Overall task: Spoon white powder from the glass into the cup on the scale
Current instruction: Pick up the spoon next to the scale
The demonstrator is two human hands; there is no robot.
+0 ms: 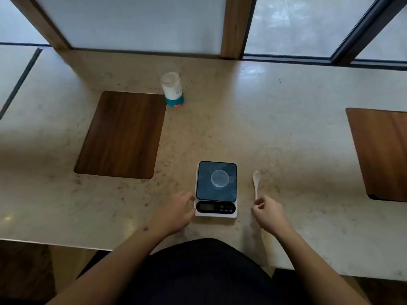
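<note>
A small clear cup (219, 178) sits in the middle of the dark platform of a white kitchen scale (216, 188) near the table's front edge. A white spoon (256, 183) lies flat on the table just right of the scale, bowl pointing away. My right hand (269, 212) has its fingertips at the near end of the spoon's handle. My left hand (175, 213) rests against the scale's left side with fingers loosely curled. The glass (171, 86) with white powder and a teal base stands far back, left of centre.
A dark wooden inlay (123, 134) sits in the pale stone table (286, 133) to the left, and another wooden inlay (383, 153) at the right edge. Frosted windows with wooden posts run along the back. The table's front edge is close to my body.
</note>
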